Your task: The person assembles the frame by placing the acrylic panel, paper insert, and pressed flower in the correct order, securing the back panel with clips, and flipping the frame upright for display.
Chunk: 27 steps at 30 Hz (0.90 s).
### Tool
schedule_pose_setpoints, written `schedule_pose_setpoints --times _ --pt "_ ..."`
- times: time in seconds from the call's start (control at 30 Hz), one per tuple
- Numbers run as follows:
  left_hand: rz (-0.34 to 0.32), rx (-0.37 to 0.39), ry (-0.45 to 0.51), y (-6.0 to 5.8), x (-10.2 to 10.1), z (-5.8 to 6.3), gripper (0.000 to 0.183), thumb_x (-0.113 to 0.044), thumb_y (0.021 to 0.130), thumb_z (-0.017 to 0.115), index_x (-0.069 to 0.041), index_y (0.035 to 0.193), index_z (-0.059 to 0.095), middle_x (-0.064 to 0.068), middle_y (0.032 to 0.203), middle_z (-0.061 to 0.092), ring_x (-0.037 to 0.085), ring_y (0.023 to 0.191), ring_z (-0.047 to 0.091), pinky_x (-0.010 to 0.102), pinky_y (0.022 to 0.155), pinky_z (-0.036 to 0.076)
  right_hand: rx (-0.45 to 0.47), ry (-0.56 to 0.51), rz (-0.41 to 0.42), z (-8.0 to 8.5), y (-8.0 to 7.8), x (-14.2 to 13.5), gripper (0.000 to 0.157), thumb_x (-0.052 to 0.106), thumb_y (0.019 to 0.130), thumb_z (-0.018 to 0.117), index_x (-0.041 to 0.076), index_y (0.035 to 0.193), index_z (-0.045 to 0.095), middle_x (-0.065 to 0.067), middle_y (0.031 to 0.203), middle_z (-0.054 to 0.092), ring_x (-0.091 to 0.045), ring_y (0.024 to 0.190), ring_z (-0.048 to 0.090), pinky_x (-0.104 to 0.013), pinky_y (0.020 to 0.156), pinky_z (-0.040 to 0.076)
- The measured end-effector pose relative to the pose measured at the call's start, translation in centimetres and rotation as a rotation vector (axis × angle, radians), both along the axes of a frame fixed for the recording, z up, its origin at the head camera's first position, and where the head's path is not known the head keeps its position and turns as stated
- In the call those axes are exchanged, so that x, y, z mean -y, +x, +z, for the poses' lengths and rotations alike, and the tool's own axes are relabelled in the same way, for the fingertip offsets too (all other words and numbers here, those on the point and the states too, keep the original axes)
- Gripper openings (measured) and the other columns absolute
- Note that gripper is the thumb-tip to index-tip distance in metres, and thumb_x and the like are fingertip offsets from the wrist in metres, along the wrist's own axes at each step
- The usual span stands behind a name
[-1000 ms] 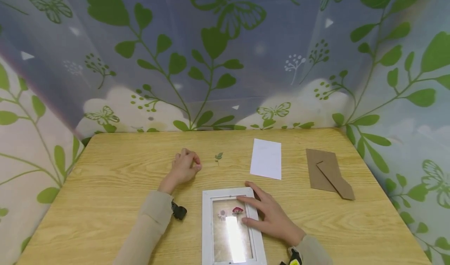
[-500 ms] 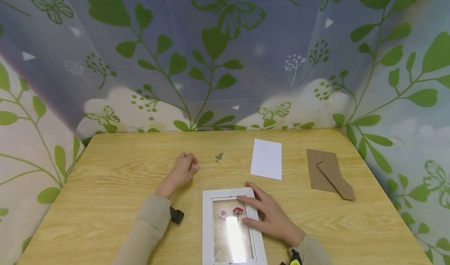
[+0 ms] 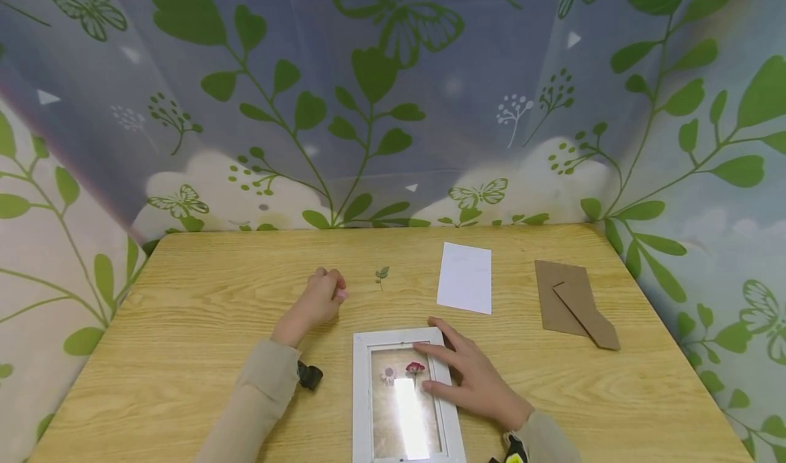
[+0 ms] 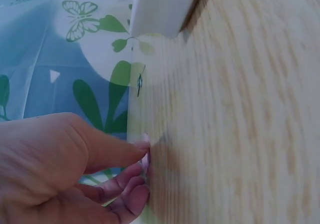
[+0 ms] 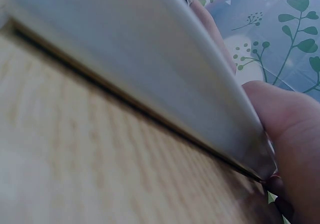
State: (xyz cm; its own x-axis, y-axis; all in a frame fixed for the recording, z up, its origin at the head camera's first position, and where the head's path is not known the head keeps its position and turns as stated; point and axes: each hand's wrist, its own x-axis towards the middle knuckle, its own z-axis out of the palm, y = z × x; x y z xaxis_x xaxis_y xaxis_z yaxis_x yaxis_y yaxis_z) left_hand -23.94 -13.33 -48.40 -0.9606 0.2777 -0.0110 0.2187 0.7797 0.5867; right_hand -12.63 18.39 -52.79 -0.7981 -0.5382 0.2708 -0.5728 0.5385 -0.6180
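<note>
A white picture frame lies at the table's front, its clear pane bearing a pale pink daisy-like flower and a dark red flower. My right hand rests over the frame's right side, fingers spread onto it and the thumb reaching over the pane. My left hand is low over the table, up and left of the frame. Its thumb and fingers pinch a thin pink flower, mostly hidden by the fingertips. To the right of that hand, a small green leaf sprig lies flat.
White paper lies behind the frame, to its right. Further right is a brown backing board with its stand leg angled out. Patterned cloth stands behind the wooden table and along both sides.
My left hand has drawn slightly left and toward me, and some pink now shows at its fingertips. The right hand and the frame have stayed put.
</note>
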Motion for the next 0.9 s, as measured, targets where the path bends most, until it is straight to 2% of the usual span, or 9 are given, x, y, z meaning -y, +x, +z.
schedule_pose_setpoints --times 0.2,0.43,0.7,0.9 --pt "-0.008 0.015 -0.002 0.07 -0.23 0.52 0.009 0.002 0.088 0.063 0.005 0.096 0.061 0.010 0.087 0.047 0.029 0.086 0.043 0.038 0.074 0.038 0.003 0.002 -0.002 -0.06 0.02 0.01 0.054 0.046 0.092 0.067 0.035 0.143 0.053 -0.008 0.162 0.026 -0.038 0.140 0.036 -0.067 0.100 0.035" --pt "-0.028 0.008 -0.007 0.09 -0.23 0.53 0.003 0.002 0.083 0.061 0.001 0.085 0.059 0.008 0.084 0.047 0.028 0.086 0.040 0.036 0.073 0.032 0.000 -0.003 -0.001 -0.17 0.04 -0.01 0.054 0.046 0.092 0.067 0.035 0.143 0.053 -0.008 0.162 0.026 -0.037 0.140 0.036 -0.067 0.100 0.035" --pt "-0.030 -0.013 -0.029 0.05 -0.21 0.36 0.013 0.005 0.081 0.065 -0.004 0.078 0.057 0.008 0.085 0.046 0.030 0.086 0.043 0.035 0.073 0.035 0.003 0.001 -0.001 0.04 0.06 0.03 0.054 0.045 0.092 0.068 0.034 0.143 0.053 -0.009 0.162 0.027 -0.037 0.141 0.035 -0.067 0.100 0.035" --pt "-0.055 -0.046 0.022 0.00 -0.11 0.05 0.017 0.011 0.079 0.063 -0.004 0.078 0.054 0.006 0.080 0.047 0.020 0.075 0.045 0.029 0.064 0.039 -0.001 -0.005 0.005 0.13 0.09 0.02 0.055 0.044 0.091 0.069 0.033 0.143 0.054 -0.010 0.161 0.027 -0.038 0.141 0.035 -0.067 0.100 0.035"
